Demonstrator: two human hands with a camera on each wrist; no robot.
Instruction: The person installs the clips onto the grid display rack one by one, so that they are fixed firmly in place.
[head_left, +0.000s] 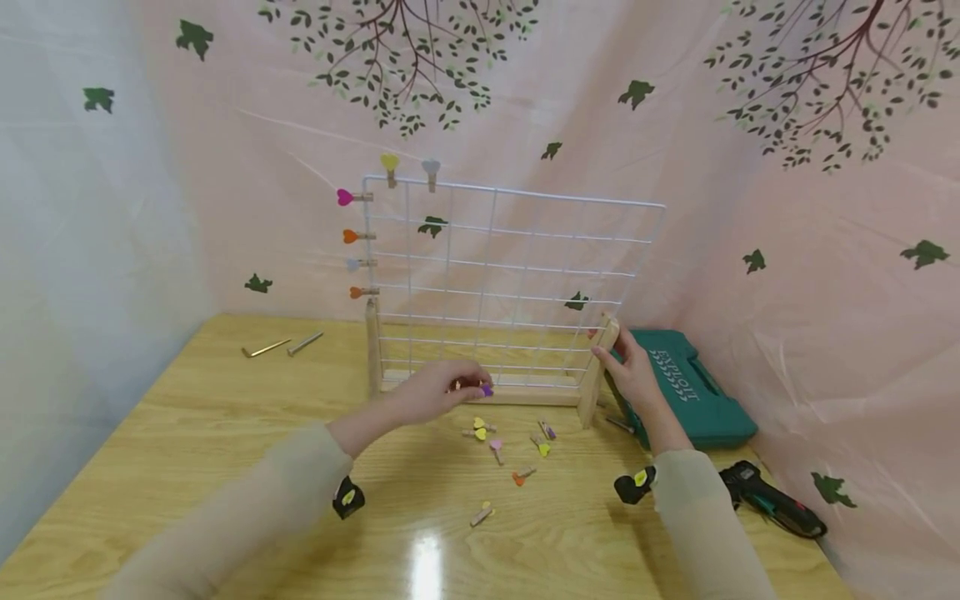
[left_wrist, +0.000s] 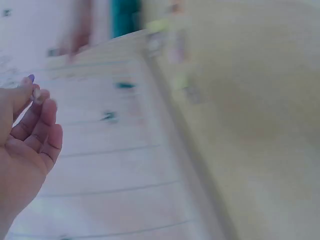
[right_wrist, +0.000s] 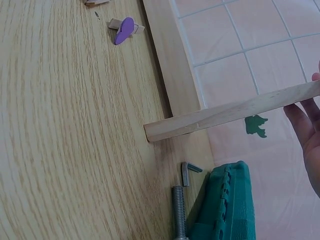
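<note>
Six mounted clips [head_left: 350,237], head view only, left hand [head_left: 442,390] pinching purple clip [head_left: 487,390]

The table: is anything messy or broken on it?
A bit messy: loose heart pegs lie scattered, pointing different ways, before the wire rack, unlike the clipped pegs along its left edge. Nothing looks broken.

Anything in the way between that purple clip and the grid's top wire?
Nothing visible blocks the purple clip from the top wire; a yellow clip and a pale clip occupy only its left part.
</note>
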